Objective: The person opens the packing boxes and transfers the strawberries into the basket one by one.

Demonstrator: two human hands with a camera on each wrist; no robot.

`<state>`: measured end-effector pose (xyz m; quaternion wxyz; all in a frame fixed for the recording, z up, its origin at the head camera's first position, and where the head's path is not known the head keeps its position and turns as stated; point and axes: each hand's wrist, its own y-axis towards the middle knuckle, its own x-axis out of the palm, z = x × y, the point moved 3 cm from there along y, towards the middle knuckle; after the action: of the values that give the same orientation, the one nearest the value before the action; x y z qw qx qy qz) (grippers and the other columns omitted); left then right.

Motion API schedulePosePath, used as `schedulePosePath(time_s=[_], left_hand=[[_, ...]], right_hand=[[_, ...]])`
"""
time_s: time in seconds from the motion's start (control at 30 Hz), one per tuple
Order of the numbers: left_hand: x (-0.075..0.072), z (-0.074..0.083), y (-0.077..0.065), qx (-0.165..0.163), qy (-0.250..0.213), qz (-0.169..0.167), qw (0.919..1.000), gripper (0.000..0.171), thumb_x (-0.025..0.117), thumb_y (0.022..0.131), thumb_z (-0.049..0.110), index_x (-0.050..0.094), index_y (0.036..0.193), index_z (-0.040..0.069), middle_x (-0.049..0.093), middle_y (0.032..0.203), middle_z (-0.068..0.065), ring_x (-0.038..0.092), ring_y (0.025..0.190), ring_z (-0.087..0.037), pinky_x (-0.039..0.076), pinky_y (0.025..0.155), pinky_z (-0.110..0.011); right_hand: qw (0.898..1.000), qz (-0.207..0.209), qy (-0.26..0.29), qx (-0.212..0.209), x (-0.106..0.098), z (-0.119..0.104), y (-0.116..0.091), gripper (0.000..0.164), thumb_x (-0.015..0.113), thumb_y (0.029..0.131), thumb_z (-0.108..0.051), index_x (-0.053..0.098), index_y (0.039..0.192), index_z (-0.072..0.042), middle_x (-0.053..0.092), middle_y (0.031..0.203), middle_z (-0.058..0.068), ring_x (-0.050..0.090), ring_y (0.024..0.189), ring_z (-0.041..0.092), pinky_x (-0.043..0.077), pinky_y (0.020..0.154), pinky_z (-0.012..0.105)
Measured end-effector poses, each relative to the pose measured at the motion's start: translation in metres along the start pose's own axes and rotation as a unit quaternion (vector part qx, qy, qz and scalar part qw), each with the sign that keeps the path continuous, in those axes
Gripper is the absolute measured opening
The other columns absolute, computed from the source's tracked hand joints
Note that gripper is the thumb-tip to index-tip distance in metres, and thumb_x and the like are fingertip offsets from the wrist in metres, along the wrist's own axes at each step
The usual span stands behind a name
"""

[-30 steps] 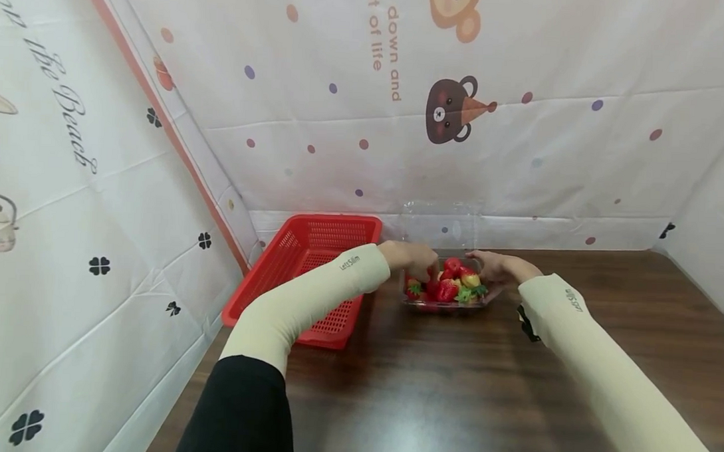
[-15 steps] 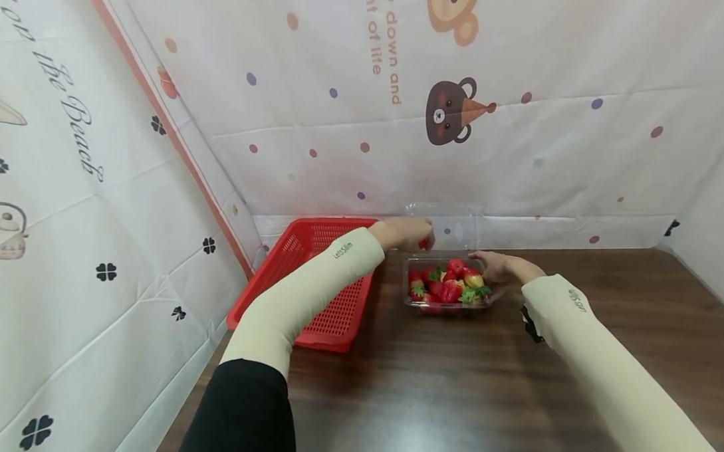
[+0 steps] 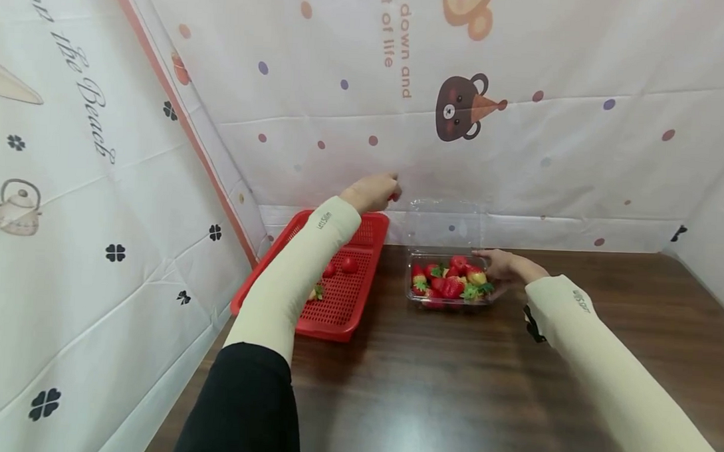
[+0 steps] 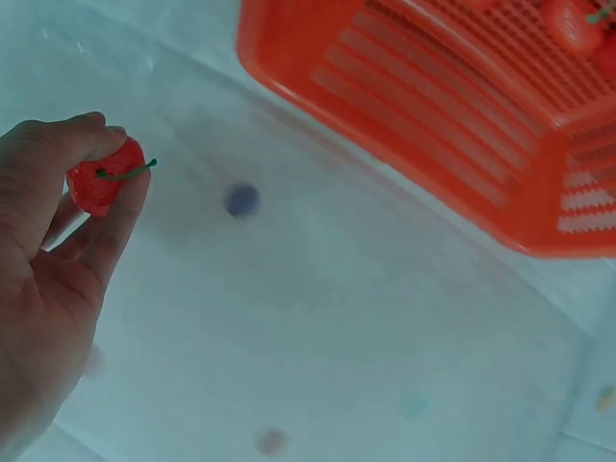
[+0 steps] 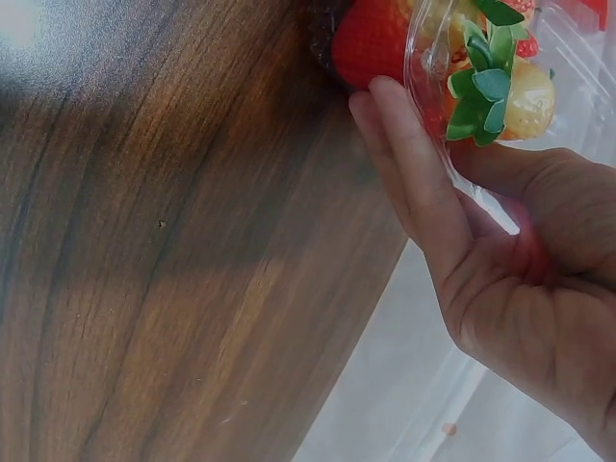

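Note:
My left hand point(image 3: 372, 192) is raised above the back edge of the red plastic basket point(image 3: 328, 332). Between thumb and fingertips it pinches a red cherry point(image 4: 94, 192) with a thin green stem. My right hand point(image 3: 503, 267) holds the right side of a clear plastic clamshell box point(image 3: 416, 298), fingers along the outer wall and thumb at the rim. Strawberries point(image 3: 453, 287) with green leaves fill the box, some pale yellow in part. Inside the basket lie a round red fruit point(image 3: 350, 264) and several others, partly hidden behind my left forearm.
The box's clear lid point(image 3: 442, 222) stands raised against a printed white cloth point(image 3: 555, 186) behind the table. Dark wood tabletop point(image 3: 452, 375) extends in front of box and basket. Another cloth point(image 3: 158, 232) hangs along the left side.
My left hand has lifted out of the box with the cherry and moved left and up to above the basket. Fruit in the basket has come into sight. My right hand stays at the box.

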<state>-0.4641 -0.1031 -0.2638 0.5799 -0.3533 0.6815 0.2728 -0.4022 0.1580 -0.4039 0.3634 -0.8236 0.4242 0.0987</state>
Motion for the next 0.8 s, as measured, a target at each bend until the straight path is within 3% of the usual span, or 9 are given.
schedulePosePath(time_s=[0.07, 0.17, 0.3, 0.43, 0.63, 0.7, 0.8], left_hand=[[-0.001, -0.015, -0.004, -0.023, -0.01, 0.003, 0.9997, 0.027, 0.056, 0.085, -0.003, 0.068, 0.106, 0.01, 0.055, 0.108, -0.008, 0.056, 0.099, -0.022, 0.048, 0.086, -0.032], [0.004, -0.039, -0.019, -0.084, -0.028, 0.0, 0.9961, 0.024, 0.058, 0.086, -0.002, 0.067, 0.105, 0.01, 0.059, 0.109, -0.008, 0.056, 0.099, -0.023, 0.048, 0.087, -0.033], [0.017, -0.064, -0.046, -0.152, -0.028, -0.018, 0.9878, 0.023, 0.064, 0.085, 0.001, 0.067, 0.107, 0.008, 0.064, 0.108, -0.009, 0.059, 0.1, -0.025, 0.049, 0.089, -0.035], [0.033, -0.079, -0.062, -0.182, -0.03, -0.032, 0.9822, 0.025, 0.064, 0.085, 0.001, 0.068, 0.109, 0.005, 0.066, 0.107, -0.012, 0.06, 0.101, -0.028, 0.05, 0.089, -0.038], [0.058, -0.091, -0.069, -0.202, -0.041, -0.054, 0.977, 0.017, 0.065, 0.081, 0.003, 0.07, 0.097, 0.004, 0.067, 0.095, -0.011, 0.061, 0.09, -0.026, 0.052, 0.08, -0.037], [0.067, -0.094, -0.073, -0.209, -0.041, -0.071, 0.9744, 0.012, 0.066, 0.078, 0.004, 0.07, 0.09, 0.004, 0.066, 0.09, -0.01, 0.059, 0.085, -0.024, 0.051, 0.076, -0.036], [0.079, -0.095, -0.085, -0.234, -0.044, -0.116, 0.9642, 0.008, 0.063, 0.079, 0.005, 0.068, 0.086, 0.005, 0.065, 0.096, -0.011, 0.059, 0.087, -0.024, 0.051, 0.075, -0.038]], right_hand=[[1.0, 0.004, 0.003, 0.005, -0.002, 0.003, 0.0, 0.073, 0.043, 0.093, 0.01, 0.003, 0.151, -0.007, 0.016, 0.142, 0.043, 0.066, 0.083, 0.029, 0.056, 0.074, 0.045], [1.0, 0.01, 0.005, 0.008, -0.002, 0.007, 0.0, 0.073, 0.043, 0.093, 0.009, 0.003, 0.151, -0.007, 0.018, 0.141, 0.044, 0.066, 0.079, 0.027, 0.057, 0.073, 0.045], [1.0, 0.005, 0.01, 0.004, 0.0, 0.009, -0.001, 0.073, 0.042, 0.094, 0.009, 0.002, 0.152, -0.009, 0.007, 0.144, 0.043, 0.066, 0.075, 0.029, 0.057, 0.073, 0.044], [1.0, 0.002, 0.016, 0.008, 0.0, 0.012, -0.003, 0.075, 0.043, 0.093, 0.011, 0.002, 0.152, -0.01, -0.002, 0.146, 0.041, 0.066, 0.078, 0.031, 0.057, 0.071, 0.042], [1.0, -0.001, 0.012, 0.007, -0.003, 0.012, -0.006, 0.077, 0.046, 0.092, 0.01, 0.001, 0.152, -0.009, -0.009, 0.147, 0.039, 0.066, 0.079, 0.033, 0.058, 0.069, 0.042], [1.0, -0.004, 0.012, 0.003, -0.002, 0.01, -0.005, 0.077, 0.046, 0.092, 0.009, 0.001, 0.152, -0.009, -0.008, 0.147, 0.039, 0.066, 0.077, 0.031, 0.058, 0.068, 0.042], [1.0, -0.009, 0.013, 0.001, 0.002, 0.008, 0.0, 0.077, 0.046, 0.093, 0.009, 0.002, 0.152, -0.01, -0.005, 0.148, 0.039, 0.065, 0.074, 0.029, 0.058, 0.069, 0.042]])
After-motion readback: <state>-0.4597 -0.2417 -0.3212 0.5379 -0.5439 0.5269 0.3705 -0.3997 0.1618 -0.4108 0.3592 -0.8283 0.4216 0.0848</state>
